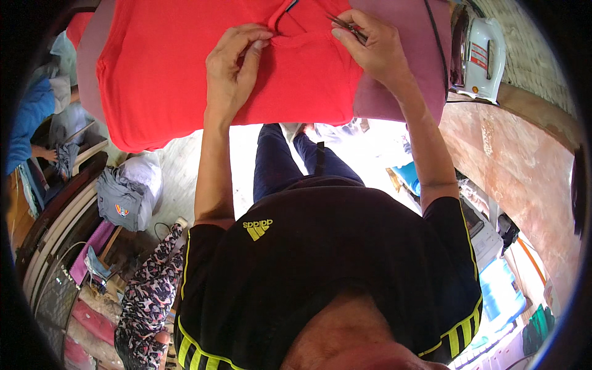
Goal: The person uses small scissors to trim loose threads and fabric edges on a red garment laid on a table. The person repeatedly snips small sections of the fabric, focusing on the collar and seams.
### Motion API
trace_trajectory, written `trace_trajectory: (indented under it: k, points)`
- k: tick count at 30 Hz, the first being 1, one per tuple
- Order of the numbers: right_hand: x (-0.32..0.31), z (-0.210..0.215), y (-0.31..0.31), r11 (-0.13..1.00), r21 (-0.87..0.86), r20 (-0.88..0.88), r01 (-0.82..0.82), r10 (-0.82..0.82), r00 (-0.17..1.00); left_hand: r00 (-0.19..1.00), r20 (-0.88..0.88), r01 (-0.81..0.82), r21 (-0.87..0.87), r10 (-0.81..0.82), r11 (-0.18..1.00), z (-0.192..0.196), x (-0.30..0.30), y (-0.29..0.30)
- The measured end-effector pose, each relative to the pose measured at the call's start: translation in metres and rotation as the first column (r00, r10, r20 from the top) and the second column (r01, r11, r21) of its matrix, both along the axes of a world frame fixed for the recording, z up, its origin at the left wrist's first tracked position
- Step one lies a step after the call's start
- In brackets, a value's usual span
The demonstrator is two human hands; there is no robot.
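A red knit garment [166, 74] lies spread over a mauve padded board [407, 102]. My left hand [234, 65] rests on it near the neckline, thumb and fingers pinched together at the cloth's edge. My right hand [373, 46] is closed around small dark metal thread snips [354, 31], their tips pointing left over the garment. A gap separates the two hands. A dark label [291, 5] shows inside the neck opening at the top edge of the view.
A white iron [484, 58] stands right of the board, with a black cord [436, 37] running along the board's right side. At left, another person's blue sleeve [28, 117] reaches in. A bag with grey clothing [126, 197] sits lower left, near patterned trousers [151, 283].
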State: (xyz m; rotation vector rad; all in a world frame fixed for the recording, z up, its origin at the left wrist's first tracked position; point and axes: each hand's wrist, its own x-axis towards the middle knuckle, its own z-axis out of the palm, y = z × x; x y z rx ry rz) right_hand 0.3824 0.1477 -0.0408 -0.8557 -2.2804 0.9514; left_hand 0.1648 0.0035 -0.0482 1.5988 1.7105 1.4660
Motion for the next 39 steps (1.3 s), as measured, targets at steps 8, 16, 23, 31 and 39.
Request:
trace_trajectory:
  k: [8, 16, 23, 31, 39]
  points:
    - [0.002, -0.010, 0.005, 0.997, -0.065, -0.055, -0.035, 0.031, 0.998, 0.939, -0.313, 0.084, -0.199, -0.144, 0.977, -0.002, 0.040, -0.045]
    - [0.013, -0.025, 0.022, 0.956, -0.258, -0.186, -0.140, 0.093, 0.978, 0.935, -0.140, 0.303, -0.158, -0.325, 0.940, 0.046, 0.044, -0.015]
    - [0.005, 0.003, 0.017, 0.975, -0.196, -0.162, -0.105, 0.074, 0.984, 0.948, 0.204, 0.303, -0.353, -0.244, 0.885, 0.019, 0.033, 0.055]
    - [0.001, 0.009, -0.040, 0.982, 0.103, -0.229, 0.155, -0.129, 0.965, 0.839, 0.483, 0.391, -0.216, -0.250, 0.895, 0.006, 0.031, 0.063]
    - [0.003, -0.018, -0.030, 0.982, 0.163, -0.223, 0.098, -0.061, 0.973, 0.850, 0.415, 0.444, -0.235, -0.324, 0.865, 0.015, 0.030, 0.060]
